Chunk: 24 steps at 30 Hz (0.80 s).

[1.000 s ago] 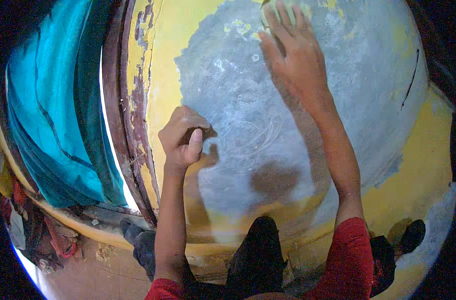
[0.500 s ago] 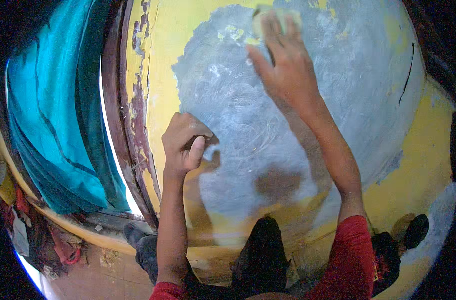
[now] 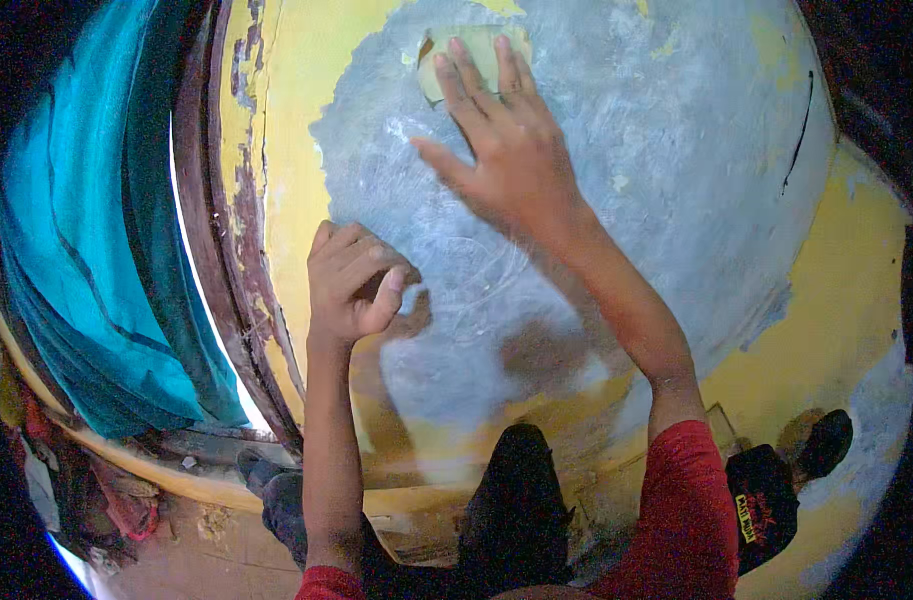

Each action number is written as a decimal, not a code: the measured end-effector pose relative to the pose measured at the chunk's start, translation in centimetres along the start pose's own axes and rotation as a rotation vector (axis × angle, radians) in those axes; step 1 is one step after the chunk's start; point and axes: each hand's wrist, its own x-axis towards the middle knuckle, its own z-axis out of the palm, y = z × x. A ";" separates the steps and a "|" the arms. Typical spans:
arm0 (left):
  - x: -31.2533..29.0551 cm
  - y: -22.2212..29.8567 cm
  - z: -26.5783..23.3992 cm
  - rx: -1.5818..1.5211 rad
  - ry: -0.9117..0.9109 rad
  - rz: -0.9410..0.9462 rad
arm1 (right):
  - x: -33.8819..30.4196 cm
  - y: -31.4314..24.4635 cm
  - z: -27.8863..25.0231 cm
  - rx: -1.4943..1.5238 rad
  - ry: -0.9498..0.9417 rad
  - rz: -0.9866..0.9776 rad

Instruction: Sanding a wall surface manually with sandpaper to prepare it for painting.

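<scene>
My right hand (image 3: 516,150) presses a pale sheet of sandpaper (image 3: 433,82) flat against the upper part of the wall (image 3: 636,250). Its fingers are stretched over the sheet, with the thumb out to the left on the wall; one corner shows brown. That wall is grey-blue and scuffed, ringed by peeling yellow paint (image 3: 296,130). Lower and to the left, my left hand (image 3: 354,285) is loosely curled near the border of yellow and grey. Nothing shows between its thumb and bent fingers. I cannot tell whether its knuckles touch the wall.
A teal curtain (image 3: 86,260) hangs at the left beside a worn dark door frame (image 3: 211,200). Cluttered items, one of them red (image 3: 126,510), lie at the lower left. My dark-clad knee (image 3: 521,480) is near the wall's foot. A black printed item (image 3: 761,510) sits at the lower right.
My right hand has slid left and slightly down across the wall with the sandpaper. The left hand's curl has loosened a little. The whole view has shifted slightly.
</scene>
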 end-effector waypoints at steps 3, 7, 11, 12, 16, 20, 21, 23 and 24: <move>-0.2 -0.2 -0.1 0.033 0.002 -0.003 | 1.1 1.6 -1.6 -0.081 0.069 0.203; -0.3 -0.4 0.1 0.049 0.003 0.013 | 1.6 1.9 0.1 -0.113 0.121 -0.079; -0.1 -0.2 0.2 0.043 0.022 0.005 | 2.7 3.1 0.1 0.046 0.069 -0.091; -0.1 -0.2 0.2 0.045 0.021 0.000 | 3.0 3.9 -0.5 0.006 0.115 -0.017; -0.1 -0.1 0.2 0.062 0.021 0.000 | 2.2 1.4 -0.3 0.024 0.139 -0.093; -0.3 -0.4 0.5 0.043 0.015 -0.006 | 2.9 2.9 -0.6 0.088 0.137 -0.064; -0.3 -0.3 0.5 0.047 0.012 -0.008 | 3.4 3.6 -1.1 0.080 0.188 0.061; -0.1 -0.1 0.4 0.082 0.009 0.003 | 3.5 3.6 -1.2 -0.015 0.184 -0.012; -0.2 -0.1 0.3 0.090 0.010 0.008 | 3.2 2.7 -0.8 0.050 0.159 -0.127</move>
